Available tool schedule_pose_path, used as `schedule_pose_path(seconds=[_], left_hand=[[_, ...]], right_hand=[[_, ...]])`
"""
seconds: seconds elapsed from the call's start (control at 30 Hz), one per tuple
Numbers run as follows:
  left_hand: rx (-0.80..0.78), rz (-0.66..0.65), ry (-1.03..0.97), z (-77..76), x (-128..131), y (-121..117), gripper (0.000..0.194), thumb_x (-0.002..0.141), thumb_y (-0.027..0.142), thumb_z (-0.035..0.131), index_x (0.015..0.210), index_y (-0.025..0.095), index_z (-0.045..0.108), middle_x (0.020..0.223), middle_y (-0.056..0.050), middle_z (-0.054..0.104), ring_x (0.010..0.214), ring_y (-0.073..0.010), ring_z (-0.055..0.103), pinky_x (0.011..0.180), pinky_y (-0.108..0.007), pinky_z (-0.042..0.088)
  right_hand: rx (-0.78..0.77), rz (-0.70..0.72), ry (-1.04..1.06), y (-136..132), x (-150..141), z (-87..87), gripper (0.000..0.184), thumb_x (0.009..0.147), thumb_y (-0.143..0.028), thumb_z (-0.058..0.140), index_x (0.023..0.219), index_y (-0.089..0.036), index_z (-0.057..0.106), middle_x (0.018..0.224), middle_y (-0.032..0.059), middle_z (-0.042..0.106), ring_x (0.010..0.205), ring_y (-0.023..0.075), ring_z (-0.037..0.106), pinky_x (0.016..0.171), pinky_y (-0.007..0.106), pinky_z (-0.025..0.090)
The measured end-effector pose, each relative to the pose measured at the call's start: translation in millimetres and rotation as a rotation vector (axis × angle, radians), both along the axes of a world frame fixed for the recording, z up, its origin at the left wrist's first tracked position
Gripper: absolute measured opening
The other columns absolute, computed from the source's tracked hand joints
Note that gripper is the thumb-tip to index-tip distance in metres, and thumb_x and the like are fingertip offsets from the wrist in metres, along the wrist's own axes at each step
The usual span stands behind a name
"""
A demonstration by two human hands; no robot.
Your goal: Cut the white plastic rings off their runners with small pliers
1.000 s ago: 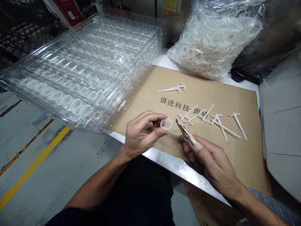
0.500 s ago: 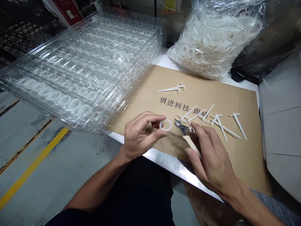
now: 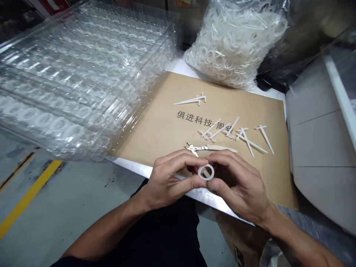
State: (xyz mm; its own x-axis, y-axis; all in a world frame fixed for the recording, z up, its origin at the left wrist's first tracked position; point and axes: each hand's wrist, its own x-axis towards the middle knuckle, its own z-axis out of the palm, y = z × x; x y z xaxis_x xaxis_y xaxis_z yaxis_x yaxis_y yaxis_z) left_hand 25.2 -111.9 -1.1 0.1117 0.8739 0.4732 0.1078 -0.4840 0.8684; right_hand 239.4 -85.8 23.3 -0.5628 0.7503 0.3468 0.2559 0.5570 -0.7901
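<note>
A white plastic ring (image 3: 206,178) is held up between both hands above the near edge of the cardboard. My left hand (image 3: 175,180) pinches its left side between thumb and fingers. On the ring's right side, the thumb and forefinger of my right hand (image 3: 240,185) close on it. Just behind my hands, a pair of side cutters (image 3: 207,147) with pale handles lies on the cardboard (image 3: 150,126), jaws pointing left; my fingers hide part of it. Several white T-shaped plastic sprues (image 3: 265,139) are scattered beyond the cutters, and a few more (image 3: 191,100) lie farther back.
Stacked clear plastic trays (image 3: 83,74) with white rings in their pockets stand at the left. A clear bag (image 3: 233,48) full of rings sits at the back. A grey-beige carton panel (image 3: 319,148) rises on the right. The table's metal edge (image 3: 139,167) runs in front of me.
The side cutters have left my right hand and now lie on the cardboard. My right hand has moved left to the ring, which both hands now hold. The view has shifted somewhat.
</note>
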Motion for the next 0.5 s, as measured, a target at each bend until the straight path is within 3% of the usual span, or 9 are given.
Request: schedule_pose_path(seconds=[0.07, 0.2, 0.5], left_hand=[[-0.080, -0.024, -0.070, -1.7, 6.7, -4.5, 0.028, 0.084, 0.023, 0.087, 0.109, 0.017, 0.078, 0.089, -0.008, 0.077, 0.078, -0.0161, 0.073, 0.069, -0.024, 0.061], [-0.176, -0.043, -0.151, -4.2, 8.5, -5.8, 0.028, 0.080, 0.022, 0.091, 0.106, 0.017, 0.080, 0.085, -0.007, 0.076, 0.074, -0.0155, 0.071, 0.064, -0.023, 0.059], [-0.156, -0.042, -0.137, -5.8, 7.3, -4.7, 0.030, 0.079, 0.023, 0.091, 0.106, 0.016, 0.080, 0.084, -0.008, 0.075, 0.073, -0.0162, 0.071, 0.064, -0.025, 0.059]], right_hand=[[-0.093, 0.046, 0.076, -0.8, 0.3, 1.2, 0.006, 0.101, -0.020, 0.069, 0.107, -0.022, 0.068, 0.094, 0.0063, 0.073, 0.085, 0.0200, 0.069, 0.076, 0.034, 0.056], [-0.191, 0.071, 0.121, -4.5, -0.7, 2.8, 0.008, 0.102, -0.014, 0.066, 0.099, -0.020, 0.071, 0.087, 0.0050, 0.073, 0.077, 0.0172, 0.068, 0.070, 0.031, 0.055], [-0.768, 0.050, 0.262, -7.4, -3.7, 5.2, 0.033, 0.108, -0.037, 0.057, 0.082, -0.019, 0.067, 0.076, 0.0019, 0.062, 0.073, 0.0158, 0.057, 0.070, 0.030, 0.047]])
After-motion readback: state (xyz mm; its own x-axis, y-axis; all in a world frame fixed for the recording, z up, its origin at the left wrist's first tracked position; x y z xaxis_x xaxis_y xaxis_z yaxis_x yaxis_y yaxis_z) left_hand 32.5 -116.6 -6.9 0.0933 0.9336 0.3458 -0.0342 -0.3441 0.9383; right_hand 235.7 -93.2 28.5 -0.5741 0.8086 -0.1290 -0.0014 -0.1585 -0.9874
